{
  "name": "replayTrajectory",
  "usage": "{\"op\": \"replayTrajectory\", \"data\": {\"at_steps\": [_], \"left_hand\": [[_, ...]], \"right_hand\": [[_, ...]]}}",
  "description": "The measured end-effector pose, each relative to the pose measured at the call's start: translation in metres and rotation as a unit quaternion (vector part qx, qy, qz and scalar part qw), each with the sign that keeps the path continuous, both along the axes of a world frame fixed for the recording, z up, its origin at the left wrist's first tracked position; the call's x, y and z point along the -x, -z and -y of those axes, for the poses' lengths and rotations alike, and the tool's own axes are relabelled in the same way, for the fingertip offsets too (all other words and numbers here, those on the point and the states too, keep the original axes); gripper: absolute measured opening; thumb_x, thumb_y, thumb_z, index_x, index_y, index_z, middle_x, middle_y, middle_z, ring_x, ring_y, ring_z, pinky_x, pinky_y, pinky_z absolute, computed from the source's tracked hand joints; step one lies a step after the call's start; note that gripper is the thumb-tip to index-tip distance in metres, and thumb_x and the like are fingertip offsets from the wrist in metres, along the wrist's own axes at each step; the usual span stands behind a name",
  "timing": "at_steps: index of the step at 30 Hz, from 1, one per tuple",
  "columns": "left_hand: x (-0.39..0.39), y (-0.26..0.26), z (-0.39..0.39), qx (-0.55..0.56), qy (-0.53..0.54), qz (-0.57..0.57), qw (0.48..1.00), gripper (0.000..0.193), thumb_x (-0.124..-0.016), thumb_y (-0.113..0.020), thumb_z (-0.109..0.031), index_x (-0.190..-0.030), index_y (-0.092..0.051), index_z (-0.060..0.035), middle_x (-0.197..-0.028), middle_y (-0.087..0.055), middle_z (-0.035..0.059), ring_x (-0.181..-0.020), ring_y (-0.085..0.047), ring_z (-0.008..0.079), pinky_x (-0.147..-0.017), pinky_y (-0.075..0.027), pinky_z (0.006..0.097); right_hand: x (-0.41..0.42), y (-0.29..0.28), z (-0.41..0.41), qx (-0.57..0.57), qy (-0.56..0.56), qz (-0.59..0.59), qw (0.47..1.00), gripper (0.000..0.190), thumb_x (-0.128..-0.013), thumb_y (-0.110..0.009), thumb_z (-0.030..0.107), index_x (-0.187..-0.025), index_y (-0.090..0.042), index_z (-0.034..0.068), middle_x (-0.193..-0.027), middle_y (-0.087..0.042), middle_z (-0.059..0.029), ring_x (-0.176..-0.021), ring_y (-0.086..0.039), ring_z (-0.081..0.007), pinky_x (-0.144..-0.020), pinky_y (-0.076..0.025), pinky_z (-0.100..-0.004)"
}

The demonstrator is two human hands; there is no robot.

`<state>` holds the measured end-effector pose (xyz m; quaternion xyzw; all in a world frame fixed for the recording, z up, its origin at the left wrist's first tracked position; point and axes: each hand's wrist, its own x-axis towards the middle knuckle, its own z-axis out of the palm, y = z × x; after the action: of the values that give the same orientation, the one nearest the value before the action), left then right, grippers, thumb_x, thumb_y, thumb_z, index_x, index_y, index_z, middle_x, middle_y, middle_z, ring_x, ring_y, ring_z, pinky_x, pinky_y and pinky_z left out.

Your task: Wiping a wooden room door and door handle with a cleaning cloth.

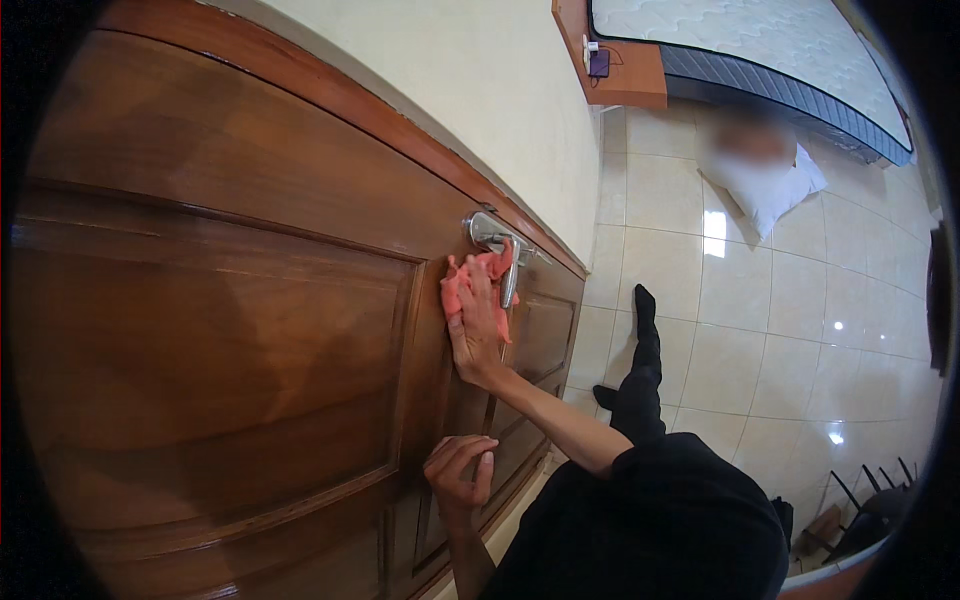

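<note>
My right hand (pixel 478 330) presses a salmon-pink cloth (pixel 452 289) flat against the brown wooden door (pixel 300 322), fingers stretched over it. Part of the cloth bunches up behind the metal lever handle (pixel 511 277), touching it. Above the lever is the rounded end of its shiny backplate (pixel 480 225). Lower down, my left hand (pixel 461 469) hovers in front of the door with nothing in it. Its fingers are loosely bent, and a gap shows between thumb and fingers. Whether it touches the door, I cannot tell.
The door frame (pixel 360 97) borders a pale wall (pixel 480 97). On the tiled floor (pixel 667 262) lies a white pillow (pixel 776 195), partly blurred. Beyond it are a mattress (pixel 750 30) and a wooden ledge (pixel 637 79) bearing a dark device with a cable. Dark chair-like furniture (pixel 874 517) stands lower right.
</note>
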<state>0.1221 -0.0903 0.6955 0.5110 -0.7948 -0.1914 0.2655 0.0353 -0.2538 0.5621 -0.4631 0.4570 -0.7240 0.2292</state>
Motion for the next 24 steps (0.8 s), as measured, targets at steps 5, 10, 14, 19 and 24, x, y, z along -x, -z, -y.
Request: {"op": "replayTrajectory", "data": {"at_steps": [5,10,14,19,24], "left_hand": [[0.002,0.006,0.0,-0.015,0.001,-0.007,1.0,0.014,-0.085,-0.071,-0.007,-0.093,-0.082,-0.0033,-0.094,-0.082,0.0122,-0.088,-0.079,0.0286,-0.082,-0.059,0.0379],[0.002,0.013,-0.002,-0.022,0.005,-0.003,1.0,0.014,-0.088,-0.07,-0.008,-0.094,-0.082,-0.0032,-0.094,-0.082,0.0123,-0.088,-0.079,0.0285,-0.083,-0.06,0.0377],[0.011,0.01,0.003,-0.022,0.02,0.001,1.0,0.014,-0.089,-0.071,-0.008,-0.094,-0.082,-0.0035,-0.094,-0.082,0.0124,-0.088,-0.079,0.0283,-0.083,-0.059,0.0375],[0.007,0.01,-0.002,-0.035,0.008,0.003,0.999,0.013,-0.087,-0.072,-0.004,-0.095,-0.082,-0.0047,-0.095,-0.082,0.0121,-0.09,-0.08,0.0288,-0.082,-0.059,0.0387],[0.015,0.009,0.001,-0.033,0.024,-0.001,0.999,0.012,-0.089,-0.072,-0.006,-0.094,-0.082,-0.0029,-0.093,-0.082,0.0132,-0.088,-0.079,0.0294,-0.083,-0.059,0.0373]], "right_hand": [[-0.002,0.035,-0.003,-0.195,-0.02,0.156,0.968,0.06,-0.119,-0.04,0.027,-0.17,-0.03,-0.005,-0.181,-0.017,-0.0251,-0.168,-0.017,-0.0435,-0.136,-0.014,-0.0491],[-0.002,0.018,-0.005,-0.149,-0.067,0.108,0.981,0.063,-0.119,-0.039,0.029,-0.172,-0.028,-0.003,-0.182,-0.016,-0.024,-0.169,-0.014,-0.0414,-0.136,-0.01,-0.0463],[0.008,0.043,0.004,-0.133,-0.037,0.11,0.984,0.062,-0.117,-0.041,0.026,-0.172,-0.029,-0.001,-0.182,-0.018,-0.0236,-0.169,-0.012,-0.0411,-0.137,-0.009,-0.0487],[-0.004,0.014,-0.018,-0.112,-0.046,0.063,0.991,0.061,-0.116,-0.043,0.024,-0.17,-0.031,-0.001,-0.181,-0.02,-0.0252,-0.168,-0.016,-0.043,-0.136,-0.013,-0.0498],[0.006,0.0,0.002,-0.058,-0.081,0.12,0.988,0.063,-0.115,-0.046,0.026,-0.171,-0.032,-0.001,-0.182,-0.018,-0.0251,-0.168,-0.015,-0.0453,-0.135,-0.014,-0.0541]]}}
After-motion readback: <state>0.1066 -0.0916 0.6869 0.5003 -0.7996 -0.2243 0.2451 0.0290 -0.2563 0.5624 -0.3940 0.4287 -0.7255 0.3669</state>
